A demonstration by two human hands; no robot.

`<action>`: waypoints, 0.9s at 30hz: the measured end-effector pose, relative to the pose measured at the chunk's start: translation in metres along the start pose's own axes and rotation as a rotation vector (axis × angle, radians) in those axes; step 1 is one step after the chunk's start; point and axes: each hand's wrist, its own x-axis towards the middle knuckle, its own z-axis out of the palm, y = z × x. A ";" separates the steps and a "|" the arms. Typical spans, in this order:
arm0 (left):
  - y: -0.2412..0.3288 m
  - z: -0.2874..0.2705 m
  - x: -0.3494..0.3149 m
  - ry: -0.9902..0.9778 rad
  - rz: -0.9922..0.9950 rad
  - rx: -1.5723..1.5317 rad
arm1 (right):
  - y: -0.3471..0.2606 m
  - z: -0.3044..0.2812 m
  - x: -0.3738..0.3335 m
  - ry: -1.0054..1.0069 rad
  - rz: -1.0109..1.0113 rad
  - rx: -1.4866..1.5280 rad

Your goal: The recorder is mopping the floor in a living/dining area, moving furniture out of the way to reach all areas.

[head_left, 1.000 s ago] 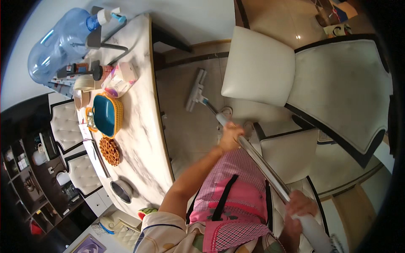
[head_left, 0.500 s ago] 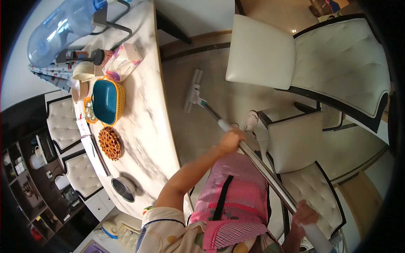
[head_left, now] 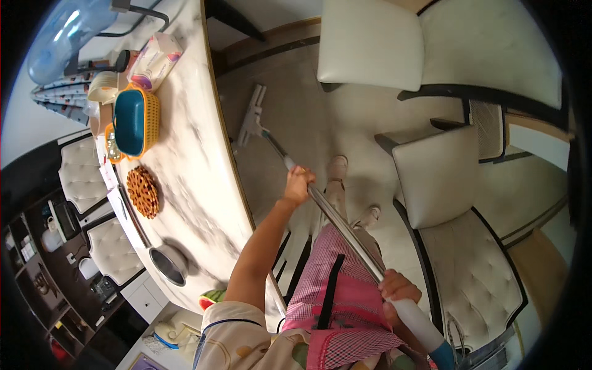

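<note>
A long-handled mop [head_left: 345, 229] slants across my front, its metal pole ending in a white and blue lower grip. My left hand [head_left: 300, 184], arm stretched forward, is wrapped round the pole's upper part in view. Lower down, my right hand [head_left: 399, 292] is closed round the pole just above the white grip. The narrow grey-white mop head [head_left: 252, 117] rests on the tiled floor [head_left: 296, 117] beside the table's long edge. My feet stand behind it, one ahead of the other.
Left is a marble-patterned table [head_left: 197, 185] with a yellow-and-teal basket [head_left: 152, 123], tissue pack [head_left: 156, 58], brown trivet [head_left: 143, 192], metal bowl [head_left: 169, 265], watermelon piece [head_left: 211, 299] and large blue water bottle [head_left: 68, 40]. Cream chairs [head_left: 370, 43] with dark frames stand along the right.
The mop head has shifted left, closer to the table edge. Both hands have moved left with the pole, and my feet have changed position. The whole view has shifted too.
</note>
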 end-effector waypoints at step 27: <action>0.034 0.108 -0.148 -0.307 0.075 0.298 | 0.031 -0.052 -0.241 0.192 -0.051 -0.065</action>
